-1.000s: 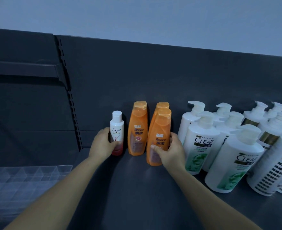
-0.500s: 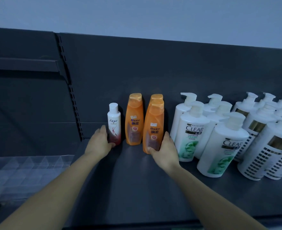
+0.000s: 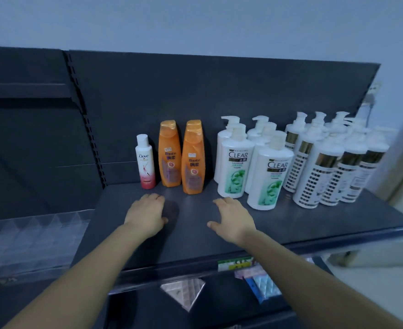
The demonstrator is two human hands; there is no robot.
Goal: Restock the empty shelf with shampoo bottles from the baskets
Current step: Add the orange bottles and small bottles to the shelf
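A dark shelf (image 3: 314, 224) carries a row of bottles against its back panel. At the left stands a small white Dove bottle (image 3: 144, 162), then orange Rejoice bottles (image 3: 192, 160) with one more close behind the front one. Right of them stand white CLEAR pump bottles (image 3: 234, 167) and white pump bottles with gold bands (image 3: 314, 172). My left hand (image 3: 147, 216) hovers over the shelf in front of the Dove bottle, fingers apart and empty. My right hand (image 3: 233, 218) sits in front of the CLEAR bottles, also empty.
A clear plastic divider tray (image 3: 34, 241) lies on the lower shelf section at the left. Below the shelf edge, small coloured packets (image 3: 259, 281) sit on a lower level. A slotted upright (image 3: 86, 124) separates the two shelf bays.
Both hands let go of the bottles and drew back toward me; the left left the Dove bottle, the right left the front orange bottle. The view pulled back and lower shelves appeared.
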